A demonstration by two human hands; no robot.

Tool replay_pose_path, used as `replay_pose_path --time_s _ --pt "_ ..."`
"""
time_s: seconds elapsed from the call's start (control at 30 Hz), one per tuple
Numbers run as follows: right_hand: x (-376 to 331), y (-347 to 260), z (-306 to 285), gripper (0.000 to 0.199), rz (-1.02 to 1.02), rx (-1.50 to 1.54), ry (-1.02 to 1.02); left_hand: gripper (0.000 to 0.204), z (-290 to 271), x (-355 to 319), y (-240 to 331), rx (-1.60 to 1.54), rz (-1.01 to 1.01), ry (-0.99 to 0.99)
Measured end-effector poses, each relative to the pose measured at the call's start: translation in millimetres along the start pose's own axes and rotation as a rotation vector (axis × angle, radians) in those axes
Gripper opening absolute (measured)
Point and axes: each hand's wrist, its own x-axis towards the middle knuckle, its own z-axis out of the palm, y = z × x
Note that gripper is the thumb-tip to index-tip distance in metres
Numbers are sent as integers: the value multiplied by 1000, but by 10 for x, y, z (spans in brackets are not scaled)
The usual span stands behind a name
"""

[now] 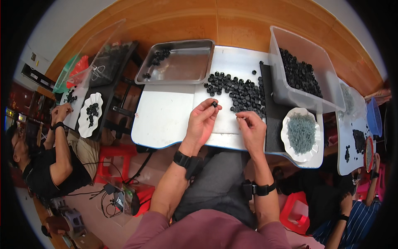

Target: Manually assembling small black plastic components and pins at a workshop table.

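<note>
left hand [202, 122] pinches a small black cap [214, 104], orientation too tiny to tell; right hand [251, 128] fingers curled, contents hidden.

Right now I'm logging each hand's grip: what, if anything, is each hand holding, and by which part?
The left hand pinches a small black cap between its fingertips, by its sides. The right hand has fingers curled together; whether they hold anything cannot be told.
</note>
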Motion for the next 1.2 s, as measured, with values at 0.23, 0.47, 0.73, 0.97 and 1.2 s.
replay_pose_path --time_s 0.23,0.47,0.73,0.97,1.2 --pt "27 12 20 11 -4 4 0 20 -1 7 33 -33 -35 27" --pt "39 12 36 11 3 24 10 16 -42 26 32 -118 -37 -3" --pt "29 -10 45 11 30 33 10 17 -23 24 67 -113 -46 2" --pt "37 -2 18 11 -3 26 10 19 -24 23 46 -135 -60 15" --pt "72 -27 54 11 11 29 -6 17 -67 49 73 -164 -47 -17"
